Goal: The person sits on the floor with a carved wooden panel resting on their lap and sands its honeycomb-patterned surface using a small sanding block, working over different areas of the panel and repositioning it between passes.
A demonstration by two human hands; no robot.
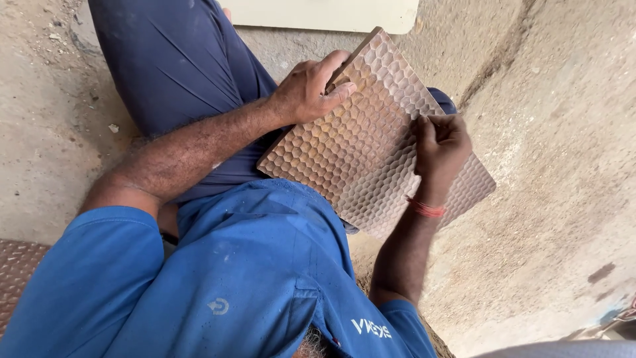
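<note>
Looks like a rough craft workshop, worked at floor level. Bare, dusty grey concrete floor (556, 199) strewn with grit; brown square wooden panel carved in honeycomb cells (358, 152) propped on a knee.

A dusty grey concrete floor (563, 166) lies around, with a pale cream flat board (324, 13) at the top edge and a brown dimpled panel (16, 272) at the left.

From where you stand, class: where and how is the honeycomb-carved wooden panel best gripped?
Grip the honeycomb-carved wooden panel at its thin far edge, coming from the side, as the left hand does: it is flat, tilted on the lap, and its carved face gives no hold.
</note>
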